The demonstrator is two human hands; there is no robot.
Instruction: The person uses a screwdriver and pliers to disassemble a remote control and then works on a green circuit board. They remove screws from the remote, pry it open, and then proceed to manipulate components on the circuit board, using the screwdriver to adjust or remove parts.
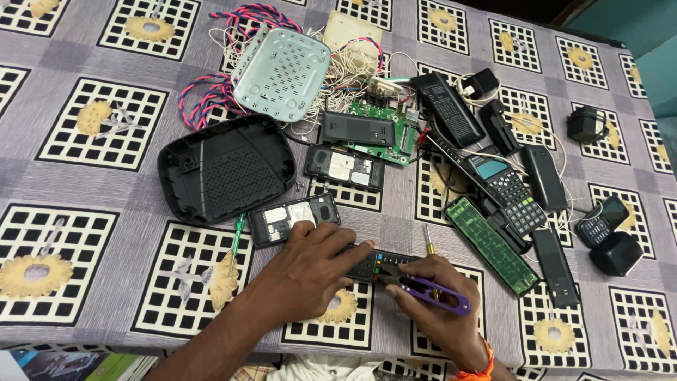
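My left hand [310, 268] presses down on a black remote control [372, 262] lying near the table's front edge, fingers spread over its left end. My right hand [441, 303] grips a purple-handled thread snipper [430, 291], with the blades touching the remote's top face. A yellow-handled screwdriver [428, 247] lies just behind my right hand. A green-handled screwdriver [237, 236] rests left of my left hand. An opened phone body [293, 217] sits directly behind my left fingers.
Behind lie a black router shell [226, 169], a pale green perforated cover [281, 73], tangled wires [211, 95], green circuit boards [491, 245], a calculator [504, 187], several phone parts, remotes and black adapters [617, 252]. The patterned tablecloth [84, 233] reaches the front edge.
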